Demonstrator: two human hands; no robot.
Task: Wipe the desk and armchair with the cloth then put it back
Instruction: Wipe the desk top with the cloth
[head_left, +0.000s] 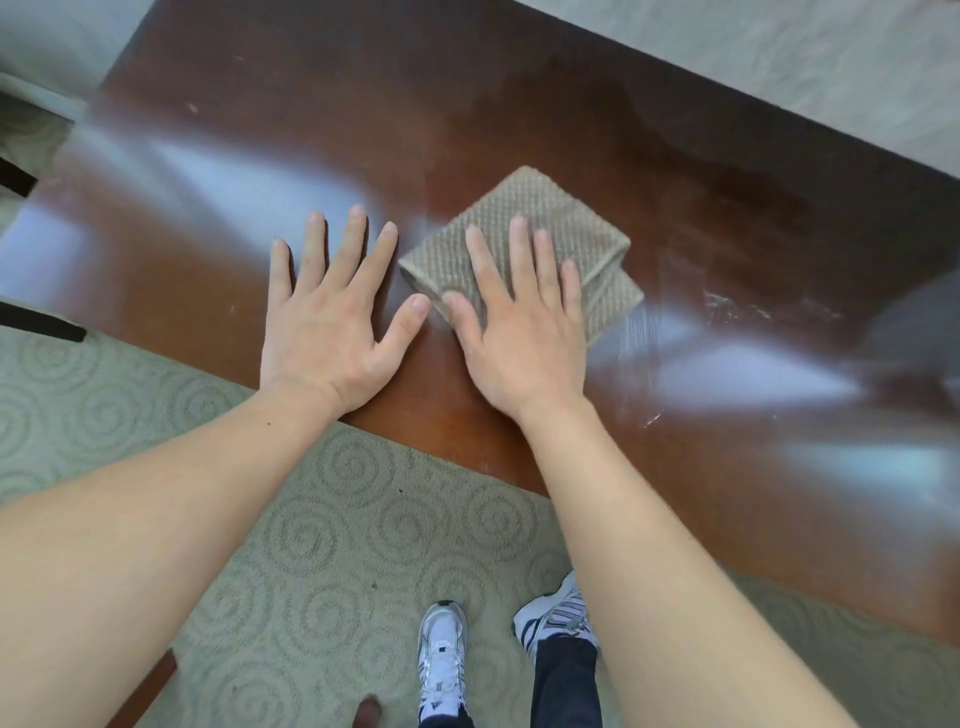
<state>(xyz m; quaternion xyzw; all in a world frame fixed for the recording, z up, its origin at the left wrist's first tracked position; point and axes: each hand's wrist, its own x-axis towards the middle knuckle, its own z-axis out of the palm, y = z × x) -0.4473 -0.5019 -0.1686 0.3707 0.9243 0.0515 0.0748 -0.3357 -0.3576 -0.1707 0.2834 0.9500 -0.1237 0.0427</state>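
A folded beige ribbed cloth (576, 234) lies on the dark reddish-brown wooden desk (519, 119), near its front edge. My right hand (519, 332) presses flat on the cloth's near half, fingers spread over it. My left hand (327, 322) rests flat on the bare desk top just left of the cloth, fingers apart, holding nothing. Streaks and smears show on the desk to the right of the cloth. No armchair can be made out for certain.
Pale green carpet (332, 545) with a swirl pattern lies below the desk edge, where my two white sneakers (441, 660) stand. Dark furniture legs (41, 322) show at the far left. Bright window glare reflects on the desk surface left and right.
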